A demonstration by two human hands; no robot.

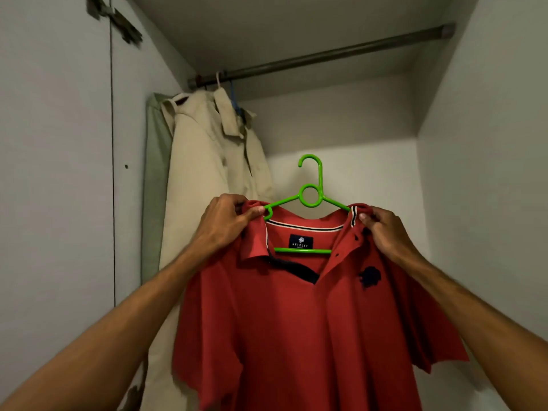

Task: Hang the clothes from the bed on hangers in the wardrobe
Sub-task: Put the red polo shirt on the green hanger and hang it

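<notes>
A red polo shirt [296, 315] with a dark collar trim sits on a bright green plastic hanger [310, 197], whose hook points up in front of the wardrobe's back wall. My left hand [225, 223] pinches the shirt's left shoulder at the collar, over the hanger's arm. At the other side my right hand [385, 232] grips the right shoulder by the collar. The shirt hangs down between my forearms, well below the dark wardrobe rail [326, 56].
A beige shirt [207, 179] hangs at the rail's left end on a blue hanger [234, 99], with a pale green garment [155, 173] behind it. The wardrobe door [59, 143] stands at the left. White side wall [489, 143] at the right.
</notes>
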